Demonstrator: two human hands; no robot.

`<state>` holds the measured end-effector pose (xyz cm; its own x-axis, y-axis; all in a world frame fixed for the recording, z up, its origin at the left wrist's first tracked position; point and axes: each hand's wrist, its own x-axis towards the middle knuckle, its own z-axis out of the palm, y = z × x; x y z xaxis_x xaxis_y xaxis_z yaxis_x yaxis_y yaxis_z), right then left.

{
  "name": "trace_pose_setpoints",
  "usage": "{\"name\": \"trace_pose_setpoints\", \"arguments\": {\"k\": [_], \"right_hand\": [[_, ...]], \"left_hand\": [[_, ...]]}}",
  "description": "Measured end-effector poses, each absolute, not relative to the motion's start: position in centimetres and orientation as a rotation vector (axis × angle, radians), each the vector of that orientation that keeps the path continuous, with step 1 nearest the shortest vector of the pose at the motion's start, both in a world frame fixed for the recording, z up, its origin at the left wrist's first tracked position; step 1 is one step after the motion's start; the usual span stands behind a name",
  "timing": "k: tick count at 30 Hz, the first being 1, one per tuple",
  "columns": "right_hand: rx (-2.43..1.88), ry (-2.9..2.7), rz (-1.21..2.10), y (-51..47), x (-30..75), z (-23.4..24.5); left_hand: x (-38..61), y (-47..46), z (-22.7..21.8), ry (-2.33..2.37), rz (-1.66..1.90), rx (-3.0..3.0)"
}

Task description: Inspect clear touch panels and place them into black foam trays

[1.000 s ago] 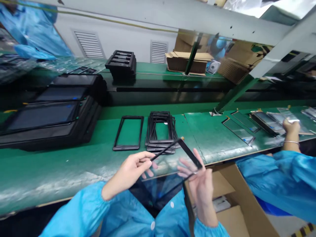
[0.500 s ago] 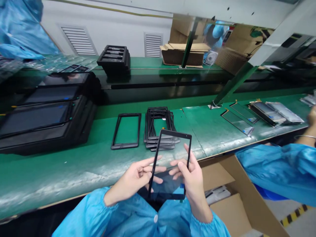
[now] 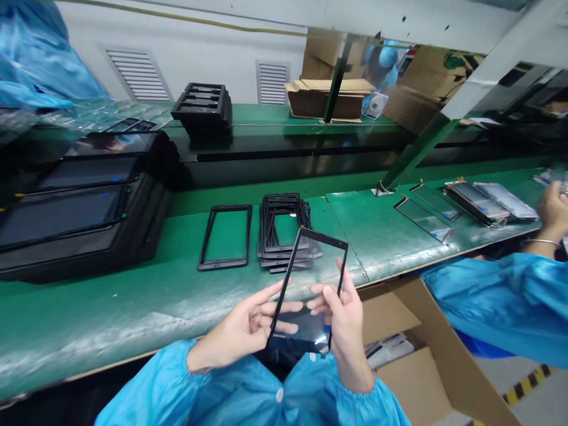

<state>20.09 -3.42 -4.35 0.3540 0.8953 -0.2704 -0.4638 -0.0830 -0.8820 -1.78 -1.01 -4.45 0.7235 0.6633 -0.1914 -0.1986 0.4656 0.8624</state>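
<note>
A clear glass panel with a black border (image 3: pixel 310 278) is held upright and slightly tilted just in front of my chest. My left hand (image 3: pixel 248 328) pinches its left long edge, fingers closed on it. My right hand (image 3: pixel 344 322) grips the right long edge, thumb in front. Beyond the panel, on the green bench (image 3: pixel 133 296), lies a single black frame (image 3: pixel 226 236) and beside it a stack of black frames (image 3: pixel 284 232).
Black trays holding dark screens (image 3: pixel 75 207) fill the bench's left. More glass panels (image 3: pixel 470 204) lie at the right, where another person's hand (image 3: pixel 552 213) and blue sleeve (image 3: pixel 497 302) reach. An open cardboard box (image 3: pixel 412 349) sits below right. Black trays (image 3: pixel 202 109) stand at the back.
The panel went from edge-on and tilted to facing me upright a half second ago; since then its top has leaned a little to the right. Both hands kept hold.
</note>
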Motion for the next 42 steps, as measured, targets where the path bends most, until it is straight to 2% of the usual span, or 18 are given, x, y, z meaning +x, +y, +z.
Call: {"name": "trace_pose_setpoints", "arguments": {"k": [17, 25, 30, 37, 42], "right_hand": [[-1.152, -0.607, 1.326, -5.1, 18.9, -4.7], [-1.065, -0.318, 1.157, -3.7, 18.1, -4.3], [-1.030, -0.318, 1.259, -5.1, 17.7, -6.2], [-1.077, -0.376, 1.310, -7.5, 18.4, -8.5], [-1.070, -0.364, 1.311, -7.8, 18.6, -8.6]], "left_hand": [[-0.5, 2.3, -2.0, 0.656, 0.826, 0.977], [-1.3, 0.0, -3.1, 0.808, 0.858, 0.815], [-1.9, -0.5, -2.7, 1.021, 0.955, 0.951], [-2.7, -0.7, 0.4, 0.992, 0.943, 1.007], [-2.3, -1.0, 0.6, 1.044, 0.947, 1.040]]}}
